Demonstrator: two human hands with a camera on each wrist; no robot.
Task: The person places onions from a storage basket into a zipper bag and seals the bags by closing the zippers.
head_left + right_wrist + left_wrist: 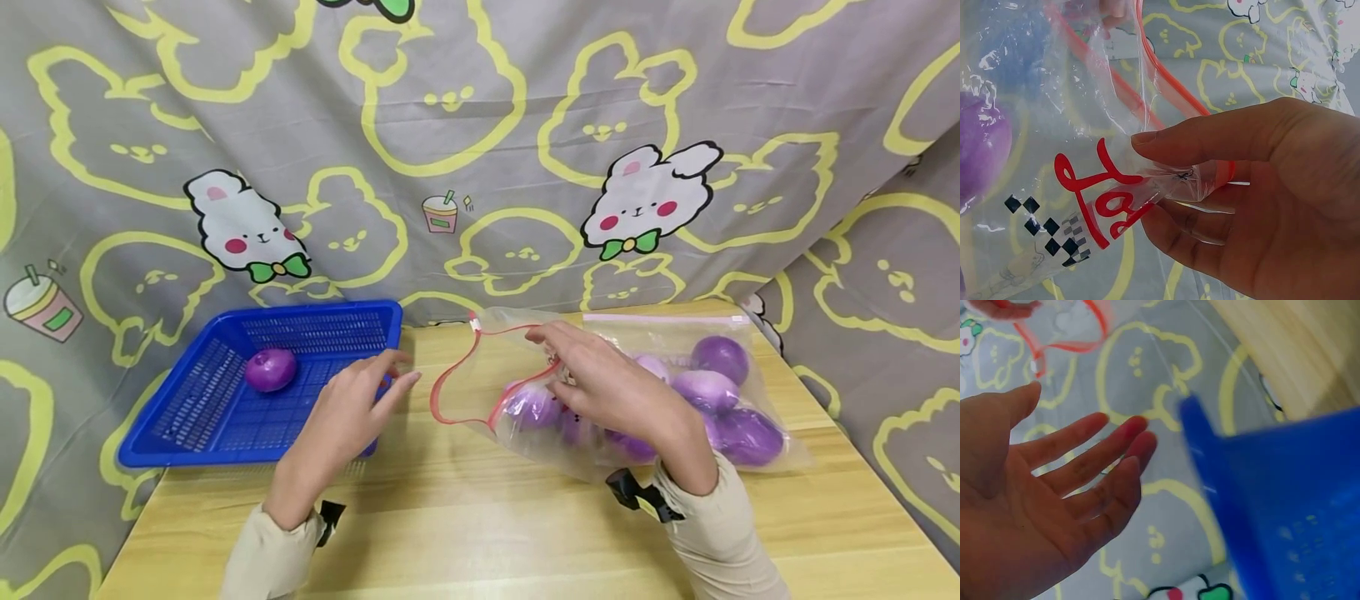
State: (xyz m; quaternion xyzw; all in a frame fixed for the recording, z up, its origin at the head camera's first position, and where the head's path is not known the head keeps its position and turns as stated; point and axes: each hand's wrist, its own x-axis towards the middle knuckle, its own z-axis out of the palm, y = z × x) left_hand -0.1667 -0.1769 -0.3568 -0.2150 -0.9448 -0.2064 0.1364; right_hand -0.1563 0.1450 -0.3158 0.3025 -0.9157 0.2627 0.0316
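My right hand pinches the edge of a clear zip bag between thumb and fingers. The mouth of this bag gapes toward the left, edged by a red zip strip with a slider at its far end. A purple onion shows inside, near the mouth. My left hand is held over the right side of a blue plastic basket, fingers loosely spread and the palm bare in the left wrist view. One purple onion lies in the basket.
To the right lies a second clear bag with a pink zip strip and several purple onions. All of it stands on a wooden table. A grey patterned curtain hangs behind.
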